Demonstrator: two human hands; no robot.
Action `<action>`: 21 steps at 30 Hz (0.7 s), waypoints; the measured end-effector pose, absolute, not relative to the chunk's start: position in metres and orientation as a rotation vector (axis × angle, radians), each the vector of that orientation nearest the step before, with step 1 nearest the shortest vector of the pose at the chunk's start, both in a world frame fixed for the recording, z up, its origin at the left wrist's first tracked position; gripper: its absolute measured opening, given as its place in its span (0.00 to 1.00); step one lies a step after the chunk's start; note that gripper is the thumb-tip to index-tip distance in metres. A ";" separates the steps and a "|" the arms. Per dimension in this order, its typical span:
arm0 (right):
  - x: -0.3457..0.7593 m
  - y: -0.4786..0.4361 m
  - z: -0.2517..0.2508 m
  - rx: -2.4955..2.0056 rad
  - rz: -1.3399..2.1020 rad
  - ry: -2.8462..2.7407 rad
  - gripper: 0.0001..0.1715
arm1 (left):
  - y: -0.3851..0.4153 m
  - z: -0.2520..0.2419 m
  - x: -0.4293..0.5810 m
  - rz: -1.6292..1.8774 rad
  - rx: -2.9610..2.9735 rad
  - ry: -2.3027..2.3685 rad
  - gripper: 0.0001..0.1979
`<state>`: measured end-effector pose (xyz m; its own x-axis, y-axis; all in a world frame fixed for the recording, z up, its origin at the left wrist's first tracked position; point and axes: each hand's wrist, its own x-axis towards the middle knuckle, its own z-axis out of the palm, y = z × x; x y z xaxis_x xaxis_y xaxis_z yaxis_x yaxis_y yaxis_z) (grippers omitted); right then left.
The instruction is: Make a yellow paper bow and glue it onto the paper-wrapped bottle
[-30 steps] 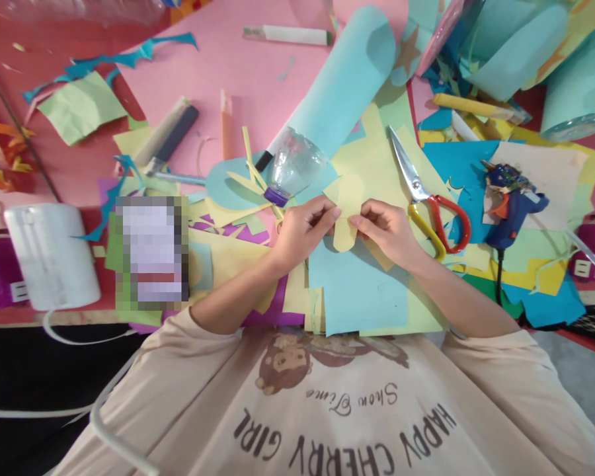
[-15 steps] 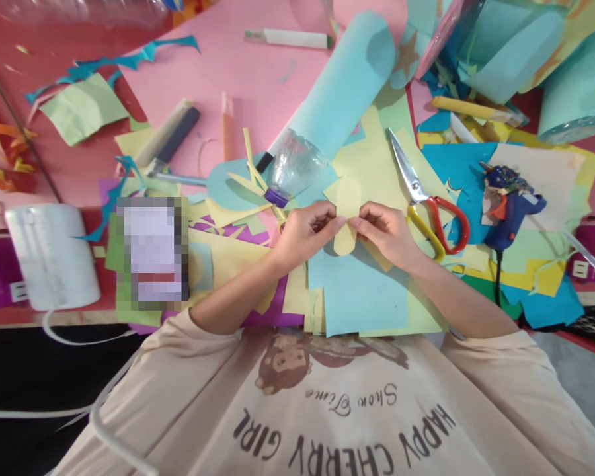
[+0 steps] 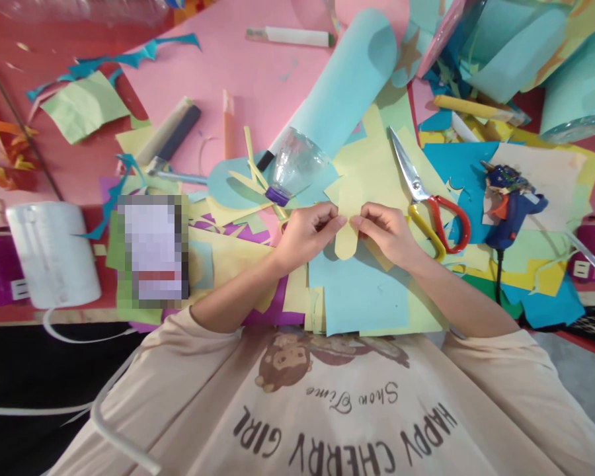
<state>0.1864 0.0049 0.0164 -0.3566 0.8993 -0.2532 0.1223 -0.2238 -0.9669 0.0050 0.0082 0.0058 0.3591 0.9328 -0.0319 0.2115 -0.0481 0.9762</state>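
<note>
A pale yellow paper strip with rounded ends (image 3: 347, 243) stands upright between my hands. My left hand (image 3: 311, 233) pinches its left edge between thumb and fingers. On the opposite edge, my right hand (image 3: 387, 231) pinches it in the same way. Beneath the strip lie a light blue sheet (image 3: 364, 297) and pale yellow paper. Scissors with red and yellow handles (image 3: 421, 192) lie partly open just right of my right hand. Beyond my left hand is a light blue paper tube (image 3: 347, 79) with a clear bottle neck and purple cap (image 3: 277, 196).
A blue glue gun (image 3: 510, 211) rests on papers at the right. At the left are a blurred-out screen (image 3: 153, 251) and a white box with a cable (image 3: 54, 254). A white marker (image 3: 297, 37), a cutter (image 3: 178, 129) and paper scraps lie farther back.
The yellow strip has shifted slightly, its lower end a little nearer to me. Both hands keep their pinch and have hardly moved.
</note>
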 end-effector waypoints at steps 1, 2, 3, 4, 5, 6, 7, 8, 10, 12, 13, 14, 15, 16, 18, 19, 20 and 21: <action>0.186 0.005 0.016 -1.263 1.635 -1.441 0.19 | 0.008 0.006 0.005 0.822 1.521 1.085 0.18; 0.186 0.005 0.016 -1.280 1.625 -1.459 0.19 | 0.009 0.006 0.005 0.823 1.512 1.090 0.18; 0.187 0.006 0.017 -1.296 1.617 -1.473 0.18 | 0.009 0.006 0.006 0.823 1.499 1.092 0.19; 0.187 0.006 0.017 -1.308 1.610 -1.478 0.18 | 0.010 0.006 0.006 0.823 1.483 1.091 0.19; 0.187 0.006 0.017 -1.312 1.606 -1.472 0.17 | 0.010 0.005 0.006 0.824 1.466 1.089 0.18; 0.188 0.006 0.017 -1.304 1.604 -1.462 0.17 | 0.010 0.004 0.006 0.831 1.447 1.082 0.17; 0.188 0.006 0.017 -1.288 1.598 -1.448 0.16 | 0.010 0.002 0.006 0.847 1.427 1.075 0.15; 0.188 0.007 0.017 -1.272 1.585 -1.433 0.15 | 0.010 0.000 0.006 0.874 1.409 1.069 0.14; 0.188 0.007 0.016 -1.264 1.534 -1.405 0.15 | 0.008 -0.003 0.006 0.964 1.400 1.061 0.13; 0.187 0.006 0.016 -1.295 1.465 -1.383 0.15 | 0.006 -0.005 0.005 1.060 1.449 1.055 0.14; 0.186 0.006 0.016 -1.315 1.432 -1.375 0.17 | 0.006 -0.006 0.004 1.085 1.491 1.049 0.15; 0.186 0.006 0.016 -1.326 1.406 -1.371 0.18 | 0.005 -0.005 0.004 1.089 1.532 1.040 0.15; 0.186 0.005 0.015 -1.328 1.391 -1.368 0.20 | 0.005 -0.005 0.004 1.074 1.561 1.034 0.15; 0.186 0.005 0.015 -1.315 1.392 -1.365 0.21 | 0.005 -0.004 0.004 1.046 1.575 1.028 0.15; 0.186 0.003 0.014 -1.241 1.439 -1.386 0.20 | 0.006 -0.002 0.004 0.993 1.560 1.015 0.16; 0.187 0.003 0.013 -1.193 1.469 -1.411 0.18 | 0.006 -0.003 0.004 0.979 1.545 1.006 0.17; 0.188 0.002 0.013 -1.149 1.496 -1.439 0.17 | 0.007 -0.003 0.004 0.975 1.530 0.996 0.18; 0.188 0.002 0.012 -1.115 1.514 -1.467 0.16 | 0.007 -0.004 0.004 0.978 1.520 0.983 0.18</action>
